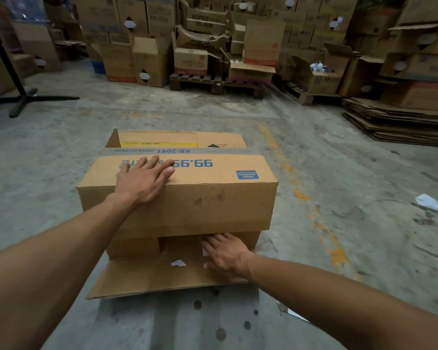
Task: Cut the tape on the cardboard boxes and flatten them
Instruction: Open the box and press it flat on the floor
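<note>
The left hand [144, 181] lies flat on the brown cardboard box [223, 198]. The right hand [224, 253], fingers straight, reaches under it, grasping nothing.

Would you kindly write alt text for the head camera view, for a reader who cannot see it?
A person's left hand rests flat on top of a taped cardboard box on a concrete floor, while the right hand reaches beneath it over an opened flap. Stacked boxes fill the background.
</note>
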Available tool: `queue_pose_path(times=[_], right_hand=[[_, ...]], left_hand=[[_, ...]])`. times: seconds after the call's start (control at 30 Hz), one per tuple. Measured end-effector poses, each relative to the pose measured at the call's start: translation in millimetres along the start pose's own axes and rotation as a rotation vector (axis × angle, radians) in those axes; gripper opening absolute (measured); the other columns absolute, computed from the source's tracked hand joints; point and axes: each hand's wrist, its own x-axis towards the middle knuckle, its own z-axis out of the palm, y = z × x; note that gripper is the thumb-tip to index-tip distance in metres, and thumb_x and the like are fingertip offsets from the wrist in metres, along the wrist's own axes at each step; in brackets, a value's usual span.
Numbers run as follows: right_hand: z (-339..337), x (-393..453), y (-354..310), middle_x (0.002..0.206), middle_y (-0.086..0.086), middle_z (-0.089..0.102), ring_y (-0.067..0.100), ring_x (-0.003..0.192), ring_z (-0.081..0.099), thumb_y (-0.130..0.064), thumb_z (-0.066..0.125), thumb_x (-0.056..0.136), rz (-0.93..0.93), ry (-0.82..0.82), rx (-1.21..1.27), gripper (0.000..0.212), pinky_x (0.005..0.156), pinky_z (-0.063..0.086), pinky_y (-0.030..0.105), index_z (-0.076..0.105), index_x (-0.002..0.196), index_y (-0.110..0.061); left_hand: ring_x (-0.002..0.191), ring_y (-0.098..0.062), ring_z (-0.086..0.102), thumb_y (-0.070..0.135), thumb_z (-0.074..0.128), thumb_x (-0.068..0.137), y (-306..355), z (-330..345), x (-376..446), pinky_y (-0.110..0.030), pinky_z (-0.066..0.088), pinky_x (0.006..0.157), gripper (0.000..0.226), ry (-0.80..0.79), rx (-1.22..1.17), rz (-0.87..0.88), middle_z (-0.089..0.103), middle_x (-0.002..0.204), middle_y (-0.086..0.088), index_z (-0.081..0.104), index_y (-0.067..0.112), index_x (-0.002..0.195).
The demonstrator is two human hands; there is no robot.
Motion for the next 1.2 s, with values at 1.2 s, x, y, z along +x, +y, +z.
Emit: queue_pose_path(times=[1.2], right_hand=[[-6.6, -47.0, -3.2, 0.128, 0.008, 0.06, 0.022, 0.115, 0.056, -0.016, 0.074, 0.081, -0.22, 0.274, -0.333, 0.04, 0.081, 0.056, 0.03, 0.062, 0.119, -0.014]], left_hand=[[0.132, -0.025, 0.047, 0.069, 0.007, 0.095, 9.4, -46.1, -15.0, -0.051, 0.035, 0.106, 0.074, 0.205, -0.081, 0.114, 0.049, 0.147, 0.002, 0.058, 0.033, 0.134]])
